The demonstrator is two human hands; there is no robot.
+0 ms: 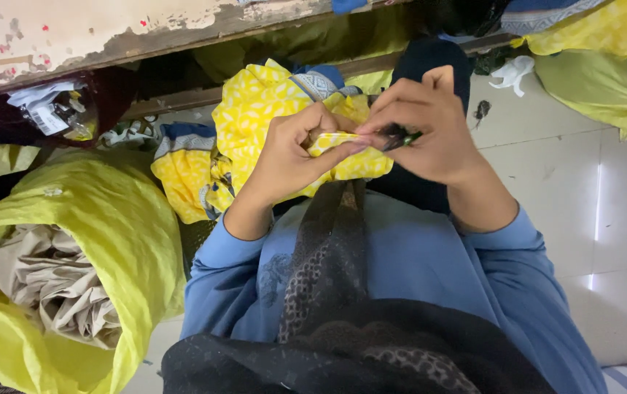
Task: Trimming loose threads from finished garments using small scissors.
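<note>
The floor is of pale grey tiles (620,190), and above it, along the top of the view, runs the worn wooden edge of a worktop (109,36) with peeling paint. At the left side a large yellow-green cloth bag (109,233) stands open on the floor, with crumpled beige fabric (51,284) inside it. More yellow-green cloth (598,80) lies at the top right corner of the floor.

The person sits with blue sleeves and a dark patterned scarf (328,248) hanging down the front. On the lap lies a yellow cotton garment with a white leaf print and a blue-grey border (255,109); most of it hangs toward the floor below the worktop edge.

The left hand (291,153) is closed on a folded edge of this garment and holds it tight between thumb and fingers. The right hand (430,131) pinches a small dark tool with a green part (401,137), its tip touching the same edge. I cannot tell if it is a cutter or another tool.

As I judge, the work on this edge is in the middle: only one short piece is in hand, and the rest of the garment waits.
</note>
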